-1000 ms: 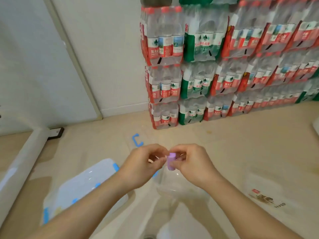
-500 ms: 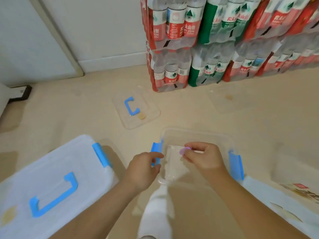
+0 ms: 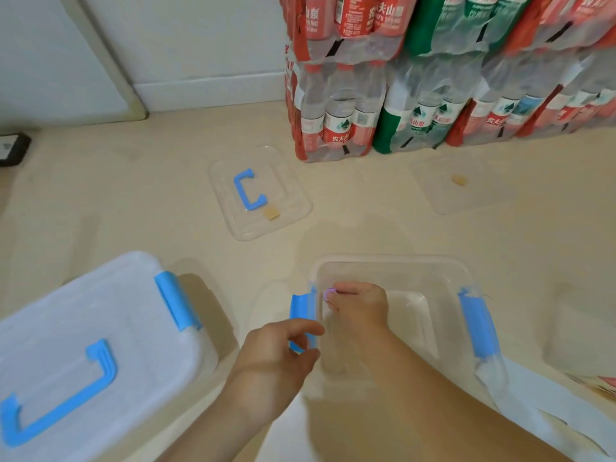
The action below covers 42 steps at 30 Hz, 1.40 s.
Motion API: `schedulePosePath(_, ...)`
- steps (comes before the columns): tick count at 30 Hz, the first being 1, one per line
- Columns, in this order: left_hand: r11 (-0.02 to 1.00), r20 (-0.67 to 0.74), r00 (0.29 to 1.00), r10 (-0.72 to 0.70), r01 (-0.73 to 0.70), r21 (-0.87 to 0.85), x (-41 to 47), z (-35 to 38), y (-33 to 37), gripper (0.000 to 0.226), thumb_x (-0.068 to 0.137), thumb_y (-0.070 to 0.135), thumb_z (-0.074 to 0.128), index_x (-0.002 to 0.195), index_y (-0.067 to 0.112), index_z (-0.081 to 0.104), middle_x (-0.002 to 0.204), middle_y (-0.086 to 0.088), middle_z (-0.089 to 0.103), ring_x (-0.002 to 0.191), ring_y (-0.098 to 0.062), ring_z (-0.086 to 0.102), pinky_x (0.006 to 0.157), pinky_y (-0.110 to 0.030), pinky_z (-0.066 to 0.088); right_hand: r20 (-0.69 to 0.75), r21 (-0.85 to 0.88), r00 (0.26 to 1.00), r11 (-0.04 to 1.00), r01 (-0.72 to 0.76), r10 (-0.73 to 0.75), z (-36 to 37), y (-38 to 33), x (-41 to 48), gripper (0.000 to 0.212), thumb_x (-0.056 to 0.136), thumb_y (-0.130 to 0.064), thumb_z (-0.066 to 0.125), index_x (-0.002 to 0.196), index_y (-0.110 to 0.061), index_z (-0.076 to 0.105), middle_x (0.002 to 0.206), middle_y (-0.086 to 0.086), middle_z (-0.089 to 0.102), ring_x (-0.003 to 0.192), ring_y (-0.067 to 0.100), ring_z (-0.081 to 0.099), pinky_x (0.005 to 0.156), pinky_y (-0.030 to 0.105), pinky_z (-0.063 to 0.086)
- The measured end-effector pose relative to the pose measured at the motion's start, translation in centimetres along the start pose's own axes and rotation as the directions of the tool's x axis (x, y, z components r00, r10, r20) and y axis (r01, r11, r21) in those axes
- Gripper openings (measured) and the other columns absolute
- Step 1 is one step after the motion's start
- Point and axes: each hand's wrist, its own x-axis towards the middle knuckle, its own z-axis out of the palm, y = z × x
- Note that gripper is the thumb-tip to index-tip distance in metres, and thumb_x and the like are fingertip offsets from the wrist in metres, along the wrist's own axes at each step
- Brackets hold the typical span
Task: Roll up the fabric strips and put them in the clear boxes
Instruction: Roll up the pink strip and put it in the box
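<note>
A small purple roll of fabric (image 3: 328,294) is pinched at the fingertips of the right hand (image 3: 361,306), which is reached down inside the open clear box (image 3: 393,261) standing on the floor (image 3: 133,211). The roll is held close to the box's left wall, near its far-left corner, probably so that a row can be begun from that corner and room left for more. The right wrist is bent downward with the knuckles up and the forearm laid across the near rim, a pose suited to setting the roll down rather than dropping it, so that it does not unwind. Whether the roll already touches the bottom cannot be told through the clear plastic. The left hand (image 3: 276,361) is held just outside the box by its blue left latch (image 3: 300,315), fingers loosely curled with nothing in them; it appears placed to steady the box, though contact with the latch is not clearly shown. A removed lid (image 3: 286,201) lies farther off on the floor, a closed box (image 3: 83,328) stands at the left, and white fabric strips (image 3: 546,395) lie by the open box's near-right corner.
</note>
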Motion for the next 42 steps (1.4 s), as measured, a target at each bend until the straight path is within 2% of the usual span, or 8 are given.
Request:
schedulePosePath(5,1.000,0.004,1.000,-0.013,0.013,-0.012,-0.2,-0.1,0.2,0.028,0.084,0.016,0.067,0.087,0.044,0.068,0.086,0.008,0.063,0.066,-0.012,0.062,0.055,-0.012,0.043,-0.052,0.076,0.997,0.995,-0.057,0.061,0.6,0.1,0.2,0.019,0.071,-0.006,0.078,0.063,-0.023,0.072,0.077,0.002,0.075,0.081,0.023,0.071,0.082,0.036,0.057)
schedulePosePath(9,0.998,0.001,0.999,-0.033,0.033,-0.051,-0.2,0.0,0.3,0.028,0.083,0.015,0.068,0.086,0.043,0.070,0.084,0.008,0.063,0.065,-0.013,0.063,0.061,-0.018,0.050,-0.089,0.113,0.986,0.985,-0.131,0.142,0.8,-0.2,0.6,0.009,0.068,-0.010,0.081,0.072,-0.013,0.074,0.077,0.008,0.075,0.074,0.023,0.070,0.072,0.030,0.057)
schedulePosePath(16,0.996,0.003,1.000,-0.024,0.024,-0.090,-0.4,0.3,0.4,0.030,0.081,0.011,0.069,0.083,0.041,0.072,0.077,0.009,0.061,0.061,-0.014,0.064,0.069,-0.033,0.057,-0.034,-0.004,0.992,0.993,-0.119,0.119,0.5,-0.9,0.8,0.003,0.070,-0.009,0.078,0.072,-0.008,0.075,0.074,0.009,0.075,0.074,0.021,0.070,0.074,0.028,0.056)
schedulePosePath(22,0.997,0.026,0.999,0.023,-0.022,-0.073,-0.9,0.1,0.7,0.029,0.084,0.009,0.066,0.086,0.037,0.068,0.081,0.005,0.059,0.058,-0.009,0.061,0.058,-0.015,0.048,0.067,0.039,0.980,0.981,-0.188,0.185,-0.4,-1.3,0.4,0.015,0.073,-0.009,0.078,0.082,0.001,0.074,0.083,0.018,0.072,0.069,0.021,0.061,0.084,0.038,0.056)
schedulePosePath(27,0.996,0.016,0.999,0.045,-0.043,-0.076,-1.0,0.1,0.7,0.028,0.085,0.008,0.065,0.088,0.036,0.067,0.085,0.003,0.058,0.058,-0.013,0.061,0.054,-0.010,0.044,0.156,0.133,0.960,0.958,-0.254,0.233,-1.4,-2.4,-0.4,0.005,0.079,0.001,0.067,0.080,-0.002,0.071,0.083,0.018,0.064,0.074,0.026,0.056,0.065,0.031,0.053)
schedulePosePath(32,0.997,0.009,0.997,0.077,-0.077,0.017,-1.0,0.0,0.3,0.031,0.088,0.021,0.061,0.093,0.051,0.062,0.089,0.014,0.058,0.067,-0.013,0.064,0.073,-0.027,0.054,0.112,0.094,0.962,0.961,-0.262,0.251,-2.1,-3.4,-0.6,0.009,0.086,-0.004,0.058,0.077,-0.002,0.061,0.080,0.016,0.053,0.072,0.028,0.052,0.059,0.031,0.049)
schedulePosePath(38,0.986,-0.120,0.986,0.119,-0.103,0.134,0.2,-2.5,1.6,0.024,0.091,0.025,0.052,0.102,0.045,0.060,0.091,0.018,0.061,0.068,-0.004,0.062,0.060,-0.014,0.045,0.181,-0.278,0.968,0.953,-0.121,0.176,-5.0,-7.2,-2.3,0.021,0.084,-0.011,0.061,0.095,0.006,0.065,0.083,0.018,0.066,0.060,0.026,0.063,0.058,0.029,0.052)
schedulePosePath(42,0.956,-0.249,0.952,0.181,-0.111,0.272,3.3,-5.8,2.4,0.030,0.090,0.016,0.051,0.109,0.036,0.061,0.102,0.014,0.062,0.080,-0.003,0.059,0.075,-0.019,0.044,0.225,-0.258,0.974,0.964,0.066,-0.006,-5.9,-12.1,-3.0,0.013,0.087,-0.012,0.061,0.093,-0.004,0.068,0.082,0.013,0.074,0.059,0.018,0.066,0.050,0.022,0.050)
